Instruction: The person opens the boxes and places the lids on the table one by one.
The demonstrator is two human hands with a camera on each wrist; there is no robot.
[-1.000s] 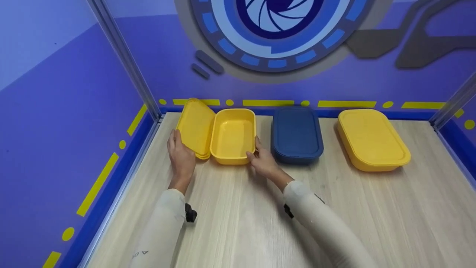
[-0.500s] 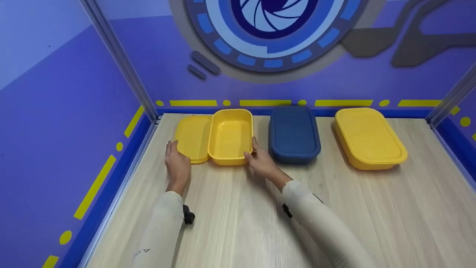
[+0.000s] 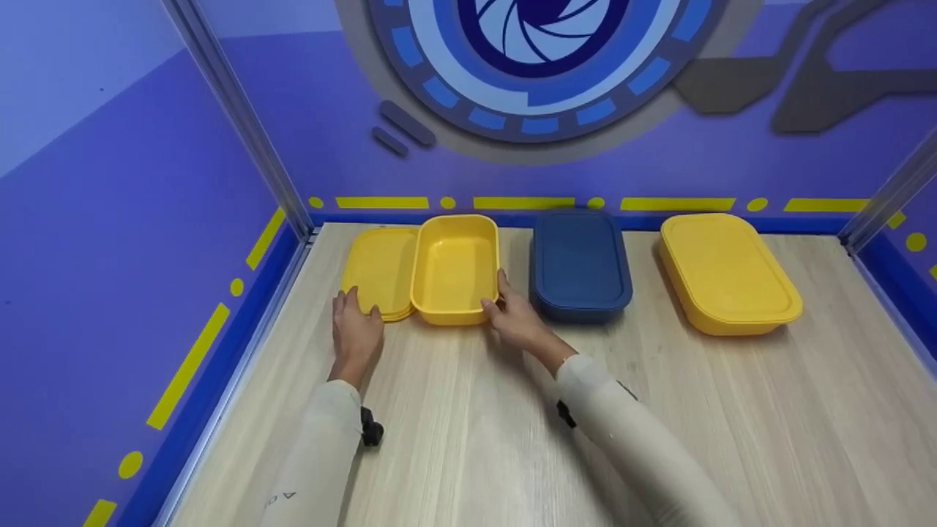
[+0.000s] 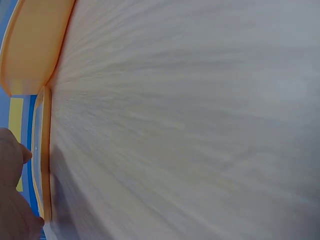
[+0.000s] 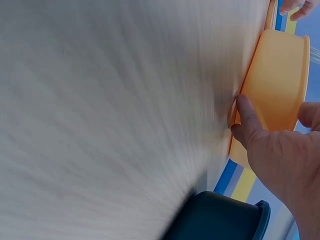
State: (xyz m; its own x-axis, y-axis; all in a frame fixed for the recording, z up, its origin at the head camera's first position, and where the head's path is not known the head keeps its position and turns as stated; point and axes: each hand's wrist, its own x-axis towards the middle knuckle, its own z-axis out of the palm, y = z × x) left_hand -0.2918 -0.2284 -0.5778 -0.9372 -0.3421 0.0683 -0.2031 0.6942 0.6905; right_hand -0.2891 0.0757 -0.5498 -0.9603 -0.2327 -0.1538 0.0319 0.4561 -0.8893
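A yellow lunch box (image 3: pixel 457 267) stands uncovered on the table, its inside bare. My right hand (image 3: pixel 518 320) holds its near right corner, thumb at the rim and fingers along the outer wall, as the right wrist view also shows on the box's side (image 5: pixel 277 75). Flat against the box's left side lies a yellow lid (image 3: pixel 382 267). My left hand (image 3: pixel 357 333) is at the lid's near left corner, fingertips at its edge. In the left wrist view, part of that hand (image 4: pixel 14 185) shows beside the lid's edge (image 4: pixel 46 150).
To the right of the uncovered box stands a dark blue box (image 3: pixel 582 260) with its lid on. Farther right is a lidded yellow box (image 3: pixel 732 271), slightly turned. All stand near the back wall (image 3: pixel 585 176) on a wooden table (image 3: pixel 476 439).
The lid was tilted up against the box's left side and has come down flat. My left hand has drawn slightly toward the lid's near corner. My right hand stays on the box.
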